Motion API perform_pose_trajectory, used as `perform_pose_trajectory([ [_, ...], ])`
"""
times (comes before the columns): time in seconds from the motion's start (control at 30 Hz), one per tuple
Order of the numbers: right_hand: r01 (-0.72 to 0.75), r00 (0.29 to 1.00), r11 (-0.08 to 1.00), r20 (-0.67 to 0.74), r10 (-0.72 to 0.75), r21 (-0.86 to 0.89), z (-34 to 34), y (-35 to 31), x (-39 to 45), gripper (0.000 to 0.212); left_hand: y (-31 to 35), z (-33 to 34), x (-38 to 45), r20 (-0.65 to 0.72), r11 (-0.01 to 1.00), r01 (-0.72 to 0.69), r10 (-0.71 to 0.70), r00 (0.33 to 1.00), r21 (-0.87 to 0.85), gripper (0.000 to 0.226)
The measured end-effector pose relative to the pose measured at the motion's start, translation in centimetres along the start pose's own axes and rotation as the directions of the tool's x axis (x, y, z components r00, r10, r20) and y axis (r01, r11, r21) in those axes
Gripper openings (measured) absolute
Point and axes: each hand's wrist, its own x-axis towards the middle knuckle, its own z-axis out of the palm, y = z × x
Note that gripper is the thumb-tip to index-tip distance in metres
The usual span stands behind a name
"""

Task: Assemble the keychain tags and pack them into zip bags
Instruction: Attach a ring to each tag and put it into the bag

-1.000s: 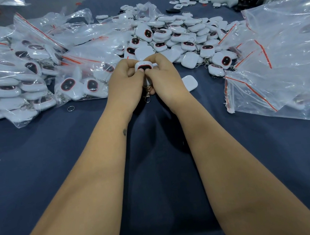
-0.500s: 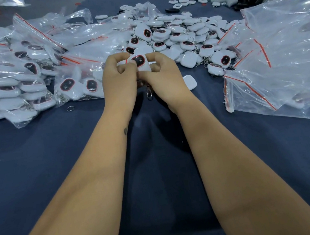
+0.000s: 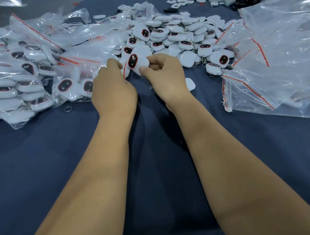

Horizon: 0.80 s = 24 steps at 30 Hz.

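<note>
While packed zip bags [image 3: 16, 76] crowd the table's left, the left hand [image 3: 113, 91] curls its fingers at a bag edge beside the tag; whether it grips is unclear. The white keychain tag [image 3: 137, 61] stands tilted, pinched by the right hand [image 3: 164, 76]. Loose tags [image 3: 178, 33] heap behind; empty zip bags [image 3: 280, 57] lie right. Bare blue cloth [image 3: 38, 162] lies nearer.

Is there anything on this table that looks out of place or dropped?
Yes. A loose metal split ring lies alone on the dark cloth, just in front of the packed zip bags at left. A single white tag also lies apart from the main pile, beside the right hand.
</note>
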Motion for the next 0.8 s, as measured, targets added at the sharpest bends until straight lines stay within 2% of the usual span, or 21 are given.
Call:
perform_pose_trajectory([
  [0.03, -0.013, 1.000, 0.999, -0.005, 0.013, 0.036, 0.1, -0.1, 0.0, 0.013, 0.0, -0.1, 0.0, 0.001, 0.999, 0.017, -0.017, 1.000, -0.033, 0.036],
  [0.1, -0.054, 0.998, 0.974, -0.002, 0.056, 0.221, 0.4, -0.5, -0.2, 0.014, 0.2, -0.3, -0.1, -0.001, 0.988, 0.054, -0.054, 0.999, -0.147, 0.033],
  [0.2, -0.084, 0.996, 0.857, 0.018, 0.087, 0.509, 0.7, -1.0, -0.3, 0.017, 0.7, -0.7, -0.2, -0.011, 0.931, 0.079, -0.089, 0.996, -0.356, 0.026],
  [0.3, -0.096, 0.995, 0.751, 0.035, 0.096, 0.654, 0.8, -1.4, -0.4, 0.019, 1.1, -0.9, -0.3, 0.008, 0.855, 0.105, -0.117, 0.993, -0.507, 0.029],
  [0.4, -0.139, 0.990, 0.675, 0.079, 0.119, 0.724, 0.9, -1.5, -0.6, 0.018, 1.4, -0.9, -0.4, 0.054, 0.778, 0.125, -0.118, 0.992, -0.615, 0.031],
  [0.47, -0.151, 0.988, 0.673, 0.085, 0.130, 0.724, 1.0, -1.5, -0.5, 0.013, 1.6, -0.8, -0.5, 0.052, 0.738, 0.124, -0.120, 0.991, -0.663, 0.031],
  [0.53, -0.143, 0.988, 0.729, 0.053, 0.145, 0.670, 1.0, -1.4, -0.4, 0.011, 1.6, -0.8, -0.5, 0.028, 0.702, 0.114, -0.133, 0.991, -0.703, 0.031],
  [0.6, -0.130, 0.988, 0.819, 0.007, 0.152, 0.559, 1.0, -1.1, -0.3, 0.015, 1.6, -0.9, -0.4, -0.001, 0.653, 0.098, -0.149, 0.989, -0.751, 0.030],
  [0.7, -0.122, 0.991, 0.883, 0.001, 0.137, 0.454, 1.0, -0.9, -0.4, 0.016, 1.6, -0.9, -0.3, -0.015, 0.602, 0.082, -0.155, 0.988, -0.794, 0.028],
  [0.8, -0.066, 0.997, 0.976, -0.015, 0.070, 0.206, 1.0, -0.9, -0.6, 0.010, 1.6, -0.9, -0.3, -0.027, 0.592, 0.073, -0.157, 0.987, -0.802, 0.028],
])
